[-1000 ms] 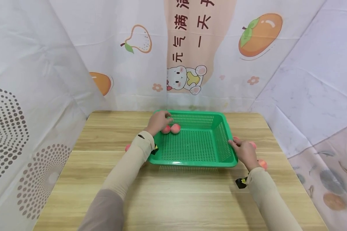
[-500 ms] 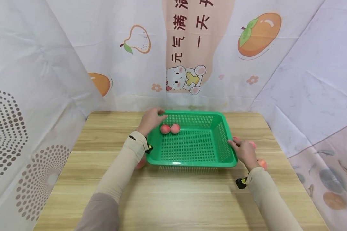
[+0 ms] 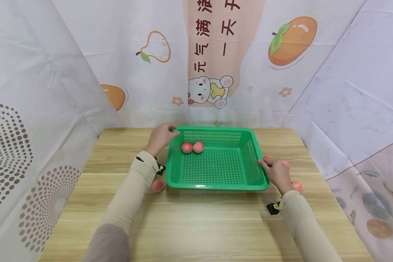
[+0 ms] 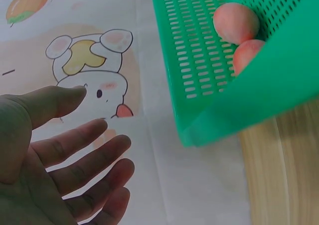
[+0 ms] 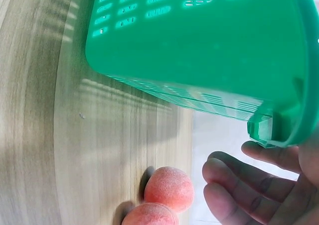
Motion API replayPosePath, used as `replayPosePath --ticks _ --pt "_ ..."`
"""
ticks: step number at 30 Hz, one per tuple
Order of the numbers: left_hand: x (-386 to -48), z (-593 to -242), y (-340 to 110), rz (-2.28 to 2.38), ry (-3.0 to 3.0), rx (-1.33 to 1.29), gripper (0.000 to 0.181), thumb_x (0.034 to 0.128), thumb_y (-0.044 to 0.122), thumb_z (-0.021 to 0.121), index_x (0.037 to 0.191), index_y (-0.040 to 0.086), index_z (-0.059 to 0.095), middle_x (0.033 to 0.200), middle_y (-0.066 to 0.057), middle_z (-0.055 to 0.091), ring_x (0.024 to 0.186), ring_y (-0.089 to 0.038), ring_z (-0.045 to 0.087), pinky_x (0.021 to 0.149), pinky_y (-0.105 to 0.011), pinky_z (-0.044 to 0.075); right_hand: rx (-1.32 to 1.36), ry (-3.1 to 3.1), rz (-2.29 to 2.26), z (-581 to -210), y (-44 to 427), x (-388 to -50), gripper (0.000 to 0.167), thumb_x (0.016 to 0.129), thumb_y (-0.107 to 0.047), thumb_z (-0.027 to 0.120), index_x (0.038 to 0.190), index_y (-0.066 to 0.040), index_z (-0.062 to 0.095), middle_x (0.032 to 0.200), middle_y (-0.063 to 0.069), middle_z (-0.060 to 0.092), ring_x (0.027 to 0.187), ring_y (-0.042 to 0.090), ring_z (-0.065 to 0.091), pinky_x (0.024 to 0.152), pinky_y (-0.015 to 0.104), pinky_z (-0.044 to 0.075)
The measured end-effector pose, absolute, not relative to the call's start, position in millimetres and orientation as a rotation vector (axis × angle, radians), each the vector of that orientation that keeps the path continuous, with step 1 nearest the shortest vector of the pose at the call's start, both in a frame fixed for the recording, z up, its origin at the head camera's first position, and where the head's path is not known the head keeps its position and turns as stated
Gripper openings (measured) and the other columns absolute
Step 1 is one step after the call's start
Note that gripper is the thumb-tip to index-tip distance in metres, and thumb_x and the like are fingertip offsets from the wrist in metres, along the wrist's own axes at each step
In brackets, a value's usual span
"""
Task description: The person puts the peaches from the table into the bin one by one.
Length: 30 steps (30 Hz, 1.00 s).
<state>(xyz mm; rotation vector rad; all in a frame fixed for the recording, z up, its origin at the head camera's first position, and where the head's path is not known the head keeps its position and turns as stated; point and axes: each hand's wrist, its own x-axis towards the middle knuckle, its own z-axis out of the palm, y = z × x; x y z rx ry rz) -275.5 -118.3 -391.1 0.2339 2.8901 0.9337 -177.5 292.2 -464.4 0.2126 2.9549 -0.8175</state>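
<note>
A green plastic basket [image 3: 213,165] with slotted walls stands on the table. Two pink-red peaches, one [image 3: 187,147] beside the other [image 3: 198,147], lie in its back left part. My left hand [image 3: 160,138] hovers just outside the back left corner, holding nothing; in the left wrist view its fingers [image 4: 94,160] are spread and relaxed, apart from the basket wall. My right hand [image 3: 276,174] grips the right rim, thumb on top and fingers below it. In the right wrist view the index finger [image 5: 274,155] lies under the rim.
One peach [image 3: 158,186] sits on the wooden table [image 3: 203,229] left of the basket, beside the left wrist. Several more, such as this peach [image 3: 297,186], lie around the right hand. A printed cloth [image 3: 134,80] hangs behind the table.
My left hand has moved left, out of the basket and past its left rim, uncovering the peaches inside and the one beside the basket. The right hand stays on the rim.
</note>
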Motion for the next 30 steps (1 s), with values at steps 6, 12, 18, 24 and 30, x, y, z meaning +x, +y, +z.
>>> replayPosePath --ticks 6,12,18,24,30 --pt "-271 -390 -131 0.921 2.910 0.217 0.041 0.0971 0.032 0.058 0.127 0.004 0.062 0.126 -0.017 0.063 0.117 -0.034 0.058 0.098 -0.048 0.047 0.220 2.942 -0.838 -464 292 -177 0.060 0.101 -0.044 0.047 0.133 0.006 0.054 0.067 0.010 0.063 0.064 0.019 0.053 0.060 0.028 0.041" --pt "-268 -390 -142 0.920 2.904 0.184 0.043 0.0971 0.034 0.057 0.128 0.003 0.061 0.127 -0.018 0.062 0.118 -0.035 0.058 0.098 -0.048 0.046 0.226 2.963 -0.834 -464 291 -176 0.058 0.101 -0.043 0.048 0.132 0.005 0.056 0.063 0.008 0.061 0.061 0.016 0.052 0.058 0.027 0.041" --pt "-264 -392 -150 0.810 2.926 0.110 0.044 0.0965 0.035 0.058 0.127 0.002 0.062 0.126 -0.019 0.063 0.115 -0.035 0.060 0.095 -0.048 0.048 0.226 2.935 -0.854 -463 292 -175 0.060 0.101 -0.044 0.047 0.133 0.006 0.053 0.060 0.006 0.058 0.058 0.016 0.051 0.056 0.029 0.040" --pt "-261 -398 -161 0.780 2.914 0.055 0.044 0.0963 0.033 0.058 0.126 0.001 0.062 0.126 -0.020 0.064 0.113 -0.036 0.061 0.092 -0.049 0.049 0.233 2.925 -0.838 -463 292 -176 0.060 0.101 -0.045 0.047 0.135 0.005 0.052 0.064 0.007 0.060 0.061 0.017 0.052 0.058 0.028 0.040" --pt "-258 -406 -172 0.753 2.870 0.036 0.047 0.0948 0.035 0.059 0.128 0.001 0.060 0.125 -0.021 0.064 0.115 -0.038 0.060 0.094 -0.050 0.048 0.227 2.932 -0.827 -462 292 -177 0.058 0.102 -0.042 0.048 0.135 0.005 0.052 0.067 0.009 0.062 0.064 0.018 0.053 0.060 0.028 0.041"
